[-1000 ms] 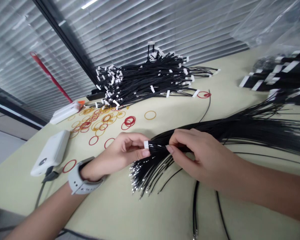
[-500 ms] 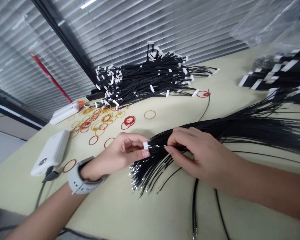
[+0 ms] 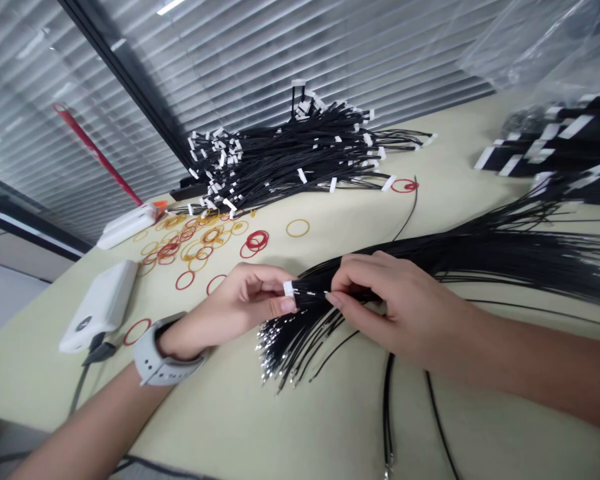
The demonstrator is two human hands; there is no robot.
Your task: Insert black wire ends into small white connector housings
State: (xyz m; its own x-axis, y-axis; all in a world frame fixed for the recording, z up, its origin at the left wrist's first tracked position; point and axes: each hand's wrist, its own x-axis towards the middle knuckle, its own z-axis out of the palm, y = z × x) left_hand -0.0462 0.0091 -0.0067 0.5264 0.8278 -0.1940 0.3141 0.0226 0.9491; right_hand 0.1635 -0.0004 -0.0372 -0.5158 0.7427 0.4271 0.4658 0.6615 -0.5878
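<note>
My left hand [image 3: 240,307] pinches a small white connector [image 3: 289,288] between thumb and fingers. My right hand [image 3: 395,307] is closed in a pinch on thin black wires [image 3: 310,295] that run into that connector. Both hands hover just above a big loose bundle of black wires [image 3: 480,253] with bare metal tips [image 3: 275,353], lying across the pale green table [image 3: 230,413]. A grey watch sits on my left wrist [image 3: 155,353].
A heap of finished black wires with white connectors [image 3: 290,160] lies at the back. Red and yellow rubber bands [image 3: 200,243] are scattered left of centre. A white power bank [image 3: 100,307] and white device [image 3: 127,227] sit at left; bagged wire bundles [image 3: 555,140] lie at right.
Both hands with the connector and wires have stayed almost still; the right fingers have shifted slightly left toward the connector.
</note>
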